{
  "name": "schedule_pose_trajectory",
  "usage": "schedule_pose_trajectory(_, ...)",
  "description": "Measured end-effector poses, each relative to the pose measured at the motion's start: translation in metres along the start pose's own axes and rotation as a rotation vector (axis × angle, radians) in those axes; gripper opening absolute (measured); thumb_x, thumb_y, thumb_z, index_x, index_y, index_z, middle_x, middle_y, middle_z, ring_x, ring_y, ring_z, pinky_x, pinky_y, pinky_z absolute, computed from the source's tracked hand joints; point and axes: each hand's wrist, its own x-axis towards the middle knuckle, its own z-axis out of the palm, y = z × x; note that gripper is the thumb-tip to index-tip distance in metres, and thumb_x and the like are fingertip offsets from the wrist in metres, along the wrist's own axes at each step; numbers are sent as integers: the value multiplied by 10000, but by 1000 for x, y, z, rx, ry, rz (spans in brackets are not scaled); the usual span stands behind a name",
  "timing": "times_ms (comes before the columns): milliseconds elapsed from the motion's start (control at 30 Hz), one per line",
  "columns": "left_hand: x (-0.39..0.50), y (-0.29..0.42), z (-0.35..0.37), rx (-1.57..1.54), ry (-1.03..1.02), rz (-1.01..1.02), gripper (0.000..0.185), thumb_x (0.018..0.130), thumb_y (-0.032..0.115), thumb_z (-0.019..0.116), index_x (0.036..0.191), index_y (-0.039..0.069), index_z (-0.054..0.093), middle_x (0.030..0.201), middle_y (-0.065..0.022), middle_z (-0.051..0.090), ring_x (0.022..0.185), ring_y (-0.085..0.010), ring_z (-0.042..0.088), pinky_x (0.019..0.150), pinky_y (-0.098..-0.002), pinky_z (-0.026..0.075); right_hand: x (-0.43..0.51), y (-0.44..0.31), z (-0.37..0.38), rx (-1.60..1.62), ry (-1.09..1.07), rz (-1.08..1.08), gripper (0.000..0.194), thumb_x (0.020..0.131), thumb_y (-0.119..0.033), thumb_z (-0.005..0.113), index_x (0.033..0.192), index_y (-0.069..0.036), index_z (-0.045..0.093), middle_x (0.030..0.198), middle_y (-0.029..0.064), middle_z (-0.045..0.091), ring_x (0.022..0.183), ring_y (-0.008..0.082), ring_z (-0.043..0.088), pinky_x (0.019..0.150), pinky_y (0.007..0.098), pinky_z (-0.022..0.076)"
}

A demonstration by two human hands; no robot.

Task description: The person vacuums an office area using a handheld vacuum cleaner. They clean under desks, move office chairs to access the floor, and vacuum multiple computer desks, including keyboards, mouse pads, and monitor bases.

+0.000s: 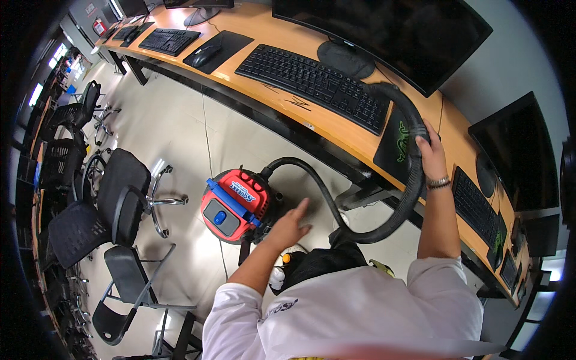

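Observation:
My right hand (432, 153) grips a black corrugated vacuum hose (407, 202) above the desk's front edge. The hose's far end curves over the right part of a black keyboard (315, 85). Below the hand lies a black mouse pad (393, 146) with a green print. From there the hose loops down and back to a red canister vacuum cleaner (236, 204) on the floor. It has a blue carry handle (234, 202) and a blue switch (219, 218). My left hand (290, 229) is beside the vacuum, fingers apart, holding nothing.
A long wooden desk (346, 130) carries monitors (387, 31), more keyboards (168, 41) and a mouse (205, 56) on a pad. Office chairs (123, 193) and a folding chair (130, 274) stand at left. A thin cable (208, 130) runs across the tiled floor.

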Motion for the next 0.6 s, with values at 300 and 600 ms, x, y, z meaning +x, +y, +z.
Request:
schedule_pose_trajectory(300, -76, -42, -33, -77, 226, -318, 693, 743, 115, 638, 1331, 104, 270, 1044, -186, 547, 956, -274, 557, 817, -343, 442, -12, -6, 9, -124, 90, 73, 507, 792, -187, 548, 1261, -60, 400, 1063, 140, 560, 964, 204, 538, 844, 273, 397)
schedule_pose_trajectory(600, -84, -65, -31, -234, 381, -350, 632, 744, 76, 633, 1300, 67, 332, 988, -162, 556, 867, -249, 585, 772, -310, 463, 4, -7, -4, -223, -4, 19, 524, 769, -178, 569, 1256, -70, 406, 1098, 179, 549, 984, 236, 549, 830, 297, 418)
